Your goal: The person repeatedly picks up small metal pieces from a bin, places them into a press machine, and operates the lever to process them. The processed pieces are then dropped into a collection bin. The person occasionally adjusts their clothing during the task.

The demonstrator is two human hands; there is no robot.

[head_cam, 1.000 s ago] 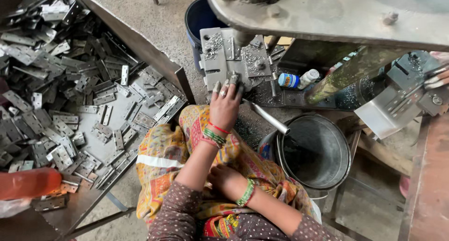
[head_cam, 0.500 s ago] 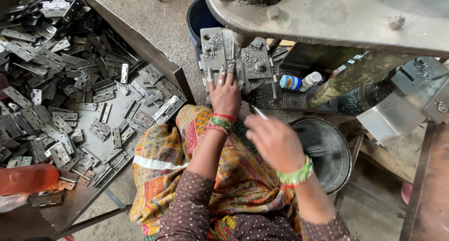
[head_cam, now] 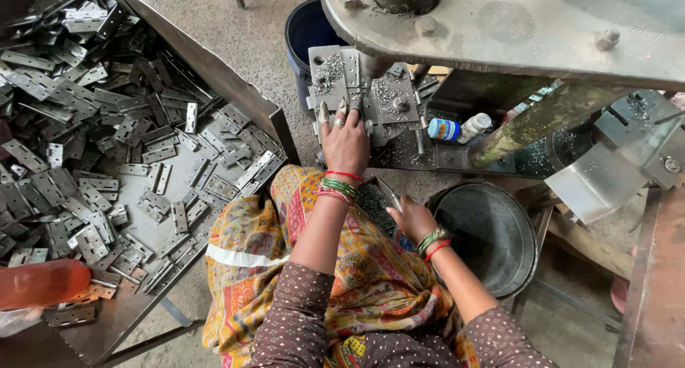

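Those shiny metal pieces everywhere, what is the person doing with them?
A seated person is working at a machine. Their left hand presses a metal hinge flat on the machine's small work plate, right under its tool. Their right hand is down by their lap, next to a dark round bucket. A big tray on their left is heaped with more hinges.

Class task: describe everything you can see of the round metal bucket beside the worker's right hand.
The bucket is a round, dark grey metal vessel with a thin, lighter rim, seen from above. Its inside looks dull, shadowed and bare as far as shows. It stands upright on the floor, below the grey machine table. The right hand is at its near-left rim, seemingly holding a small metal piece; whether it touches the rim cannot be told.
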